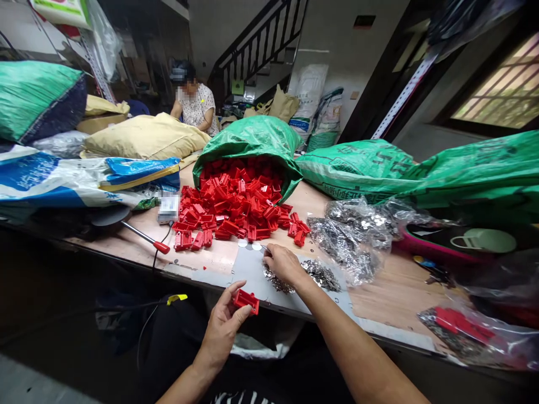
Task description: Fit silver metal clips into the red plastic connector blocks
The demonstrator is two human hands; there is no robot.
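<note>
Between the thumb and fingers of my left hand [223, 322] is a red plastic housing [246, 302], held just in front of the table edge. My right hand [283, 262] reaches over a grey mat [248, 272], its fingers pinched together beside a heap of small metal pieces [322, 275]. What the right fingertips hold, if anything, is too small to make out. Two white round spots [256, 246] show on the mat just beyond those fingers. Past the mat, a large pile of red plastic housings [240, 205] spills from a green woven sack [256, 134].
Clear bags of metal pieces [349, 241] lie right of the mat. A red-handled lever [160, 247] juts out at the left. Green sacks [362, 168] line the table's back right. A bag with red parts [463, 325] lies front right. Another person [202, 104] sits behind.
</note>
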